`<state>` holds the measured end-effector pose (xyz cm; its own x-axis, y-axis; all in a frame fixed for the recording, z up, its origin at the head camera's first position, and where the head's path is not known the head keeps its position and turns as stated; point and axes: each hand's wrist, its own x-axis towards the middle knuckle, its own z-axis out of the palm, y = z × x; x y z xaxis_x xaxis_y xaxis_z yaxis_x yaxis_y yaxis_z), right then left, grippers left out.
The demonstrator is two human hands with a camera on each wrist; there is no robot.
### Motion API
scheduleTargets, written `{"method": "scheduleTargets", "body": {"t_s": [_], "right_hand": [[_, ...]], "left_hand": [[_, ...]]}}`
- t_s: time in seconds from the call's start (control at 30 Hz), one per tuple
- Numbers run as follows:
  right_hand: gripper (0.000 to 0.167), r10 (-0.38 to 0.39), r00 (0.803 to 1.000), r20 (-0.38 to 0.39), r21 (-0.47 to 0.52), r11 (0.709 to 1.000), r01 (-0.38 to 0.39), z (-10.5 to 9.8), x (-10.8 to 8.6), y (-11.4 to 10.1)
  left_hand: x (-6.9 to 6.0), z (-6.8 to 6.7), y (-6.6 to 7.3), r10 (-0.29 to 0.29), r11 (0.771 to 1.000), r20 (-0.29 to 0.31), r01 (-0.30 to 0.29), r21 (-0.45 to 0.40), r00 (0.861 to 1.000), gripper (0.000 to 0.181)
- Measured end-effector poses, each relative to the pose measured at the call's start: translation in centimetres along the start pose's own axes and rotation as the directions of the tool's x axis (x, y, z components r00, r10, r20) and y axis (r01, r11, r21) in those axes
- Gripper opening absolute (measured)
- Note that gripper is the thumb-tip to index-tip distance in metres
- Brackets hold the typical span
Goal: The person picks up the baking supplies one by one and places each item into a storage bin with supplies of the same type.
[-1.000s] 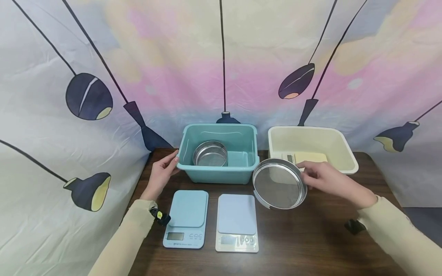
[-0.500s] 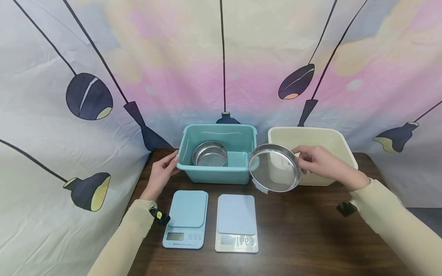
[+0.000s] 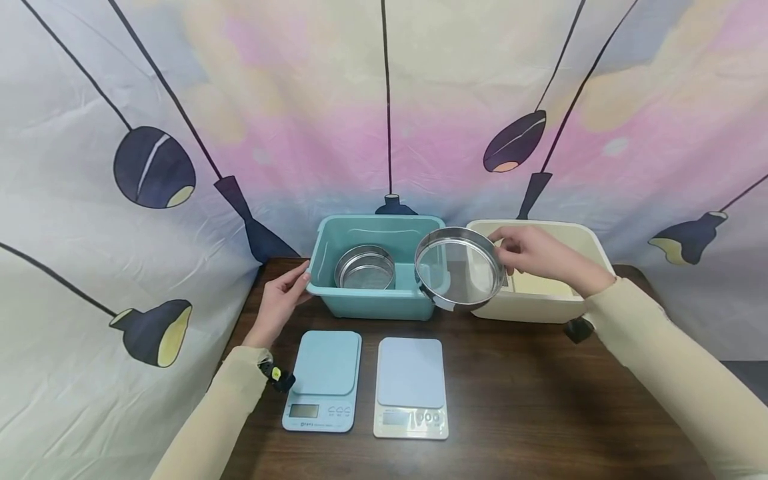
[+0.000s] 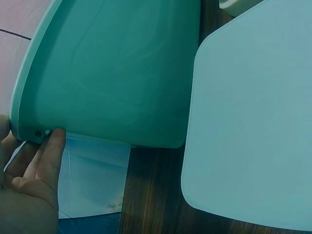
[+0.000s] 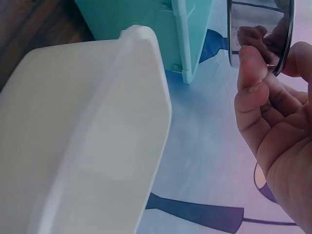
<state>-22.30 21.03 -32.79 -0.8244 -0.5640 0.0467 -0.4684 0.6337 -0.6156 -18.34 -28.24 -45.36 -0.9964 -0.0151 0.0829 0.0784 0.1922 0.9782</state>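
My right hand (image 3: pixel 531 252) pinches a round metal sieve (image 3: pixel 461 270) by its right rim. The sieve is held up tilted over the gap between the two bins, its left part in front of the teal bin (image 3: pixel 378 307). In the right wrist view, thumb and fingers grip the shiny sieve wall (image 5: pixel 258 22). My left hand (image 3: pixel 277 303) holds the teal bin's left rim at the front corner. In the left wrist view, its fingers (image 4: pixel 51 161) lie under that rim. A second sieve (image 3: pixel 366 267) lies inside the teal bin, towards the left.
A cream bin (image 3: pixel 534 310) stands right of the teal one, with a pale yellow flat thing (image 3: pixel 540 285) inside, partly hidden. Nearer on the dark wooden table (image 3: pixel 540 400) lie a light blue kitchen scale (image 3: pixel 327 363) and a white kitchen scale (image 3: pixel 411 373). A patterned cloth (image 3: pixel 336 120) hangs behind.
My right hand has carried the sieve up and to the left, from the front of the cream bin towards the teal bin. My left hand has stayed on the teal bin's rim.
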Motion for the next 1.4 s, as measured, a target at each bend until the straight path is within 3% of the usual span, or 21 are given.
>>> {"method": "scheduleTargets", "body": {"t_s": [0.47, 0.87, 1.4], "right_hand": [[0.028, -0.039, 0.999, 0.032, -0.057, 0.998, 0.041, -0.3, 5.1, -1.0], [0.032, -0.017, 0.997, 0.08, -0.083, 0.996, 0.023, 0.3, 8.8, -2.2], [0.022, -0.017, 0.993, 0.118, -0.033, 0.999, 0.021, 1.3, 13.0, -2.6]], "left_hand": [[-0.1, -0.1, 0.1, -0.015, 1.0, -0.01, 0.015, 0.003, 1.0, 0.051], [0.0, 0.0, 0.0, -0.029, 1.0, -0.001, 0.029, -0.003, 1.0, 0.051], [0.1, 0.0, 0.0, -0.019, 1.0, -0.001, 0.019, -0.002, 1.0, 0.052]]}}
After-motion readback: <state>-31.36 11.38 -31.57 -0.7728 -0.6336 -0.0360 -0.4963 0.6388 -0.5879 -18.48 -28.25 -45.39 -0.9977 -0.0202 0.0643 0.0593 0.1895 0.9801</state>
